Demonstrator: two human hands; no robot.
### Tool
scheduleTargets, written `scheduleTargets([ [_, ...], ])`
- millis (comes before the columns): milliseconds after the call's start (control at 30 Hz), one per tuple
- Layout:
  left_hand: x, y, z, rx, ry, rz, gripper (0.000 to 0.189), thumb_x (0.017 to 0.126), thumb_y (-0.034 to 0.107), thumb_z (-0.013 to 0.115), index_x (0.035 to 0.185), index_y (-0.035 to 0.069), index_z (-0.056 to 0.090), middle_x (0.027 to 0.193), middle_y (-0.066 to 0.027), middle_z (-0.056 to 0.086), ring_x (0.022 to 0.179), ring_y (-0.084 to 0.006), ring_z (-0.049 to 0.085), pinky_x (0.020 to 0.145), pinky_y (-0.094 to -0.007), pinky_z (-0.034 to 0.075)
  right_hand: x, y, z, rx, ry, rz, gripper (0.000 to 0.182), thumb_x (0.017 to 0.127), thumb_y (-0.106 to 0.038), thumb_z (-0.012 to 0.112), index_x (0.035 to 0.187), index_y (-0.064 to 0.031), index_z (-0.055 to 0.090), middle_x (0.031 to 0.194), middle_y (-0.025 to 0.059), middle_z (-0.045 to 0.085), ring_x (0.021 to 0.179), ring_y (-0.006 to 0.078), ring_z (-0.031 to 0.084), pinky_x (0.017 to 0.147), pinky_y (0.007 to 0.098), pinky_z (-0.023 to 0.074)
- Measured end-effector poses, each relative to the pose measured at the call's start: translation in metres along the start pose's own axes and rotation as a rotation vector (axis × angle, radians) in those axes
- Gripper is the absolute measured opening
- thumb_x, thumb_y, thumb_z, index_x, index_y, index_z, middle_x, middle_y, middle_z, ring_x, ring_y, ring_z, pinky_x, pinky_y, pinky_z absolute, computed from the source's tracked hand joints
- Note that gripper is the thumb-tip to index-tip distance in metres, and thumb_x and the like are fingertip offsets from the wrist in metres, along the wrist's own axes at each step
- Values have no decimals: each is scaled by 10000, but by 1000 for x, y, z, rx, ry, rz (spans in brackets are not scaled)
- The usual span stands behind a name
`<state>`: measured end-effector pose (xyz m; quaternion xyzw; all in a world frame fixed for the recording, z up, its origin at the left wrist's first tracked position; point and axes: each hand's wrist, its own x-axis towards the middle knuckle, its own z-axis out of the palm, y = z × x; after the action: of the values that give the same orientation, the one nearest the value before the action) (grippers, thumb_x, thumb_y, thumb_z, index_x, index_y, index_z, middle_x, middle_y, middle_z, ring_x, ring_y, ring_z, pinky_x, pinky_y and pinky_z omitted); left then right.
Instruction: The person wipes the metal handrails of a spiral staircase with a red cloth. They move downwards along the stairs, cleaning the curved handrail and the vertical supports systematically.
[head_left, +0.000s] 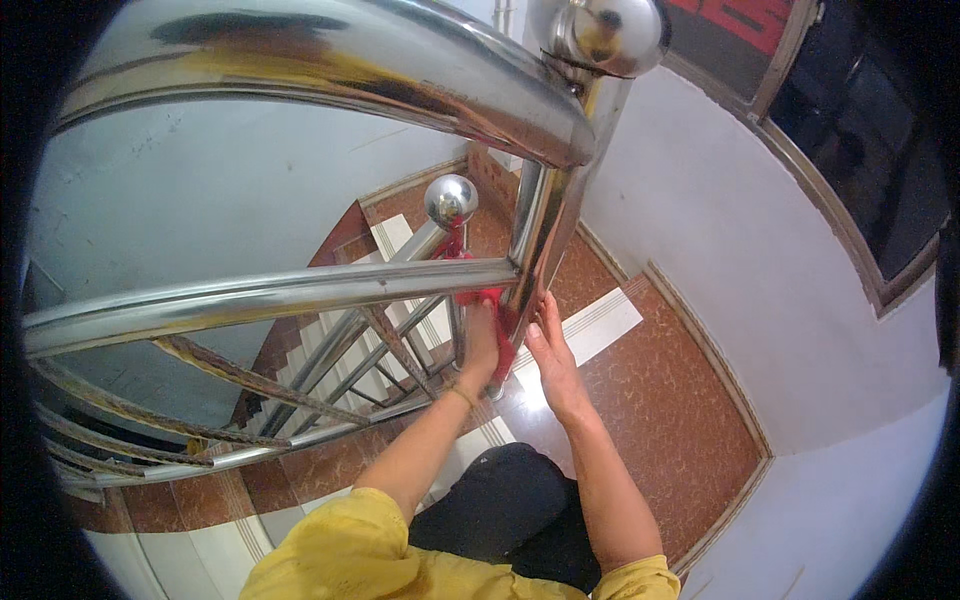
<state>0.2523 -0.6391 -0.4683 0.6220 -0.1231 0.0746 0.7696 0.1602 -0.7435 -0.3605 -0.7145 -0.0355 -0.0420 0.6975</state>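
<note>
A polished metal newel post (546, 217) of a stair railing stands before me, topped by a large metal ball. My left hand (480, 337) is at the near left side of the post, against a red cloth (504, 352); its fingers are partly hidden behind the cloth and the post. My right hand (553, 360) is on the right side of the post, fingers extended and thumb apart, with the fingertips at the metal. Some red material also shows by the smaller metal ball (451, 201) of a lower post.
The curved metal handrail (337, 60) and a lower rail (270, 296) run to the left. White-edged stairs (330, 352) descend beyond the balusters. A brown patterned landing (660, 420) lies to the right, bordered by a pale wall (705, 202) with a dark window (855, 142).
</note>
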Motion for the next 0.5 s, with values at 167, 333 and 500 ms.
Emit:
scheduleTargets([
  [167,32,-1,-1,295,128,52,355,985,234,431,1213,-22,525,1213,-162,552,1122,-294,512,996,-361,357,-1,-2,-6,-15,-16,3,740,969,-409,441,1487,-4,100,1535,184,160,1432,267,132,1152,370,127],
  [333,17,-17,8,141,511,-27,424,995,309,412,1212,-42,509,1112,-198,590,998,-328,557,910,-386,407,2,8,-9,25,-11,-38,711,976,-347,469,1485,-1,113,1519,176,218,1415,261,194,1142,363,172],
  [500,-40,-47,3,304,299,-240,480,996,357,403,1245,-42,495,1118,-202,584,1004,-304,549,914,-366,403,2,12,-15,-17,12,-56,700,978,-317,477,1484,2,113,1511,178,235,1408,256,214,1138,357,181],
])
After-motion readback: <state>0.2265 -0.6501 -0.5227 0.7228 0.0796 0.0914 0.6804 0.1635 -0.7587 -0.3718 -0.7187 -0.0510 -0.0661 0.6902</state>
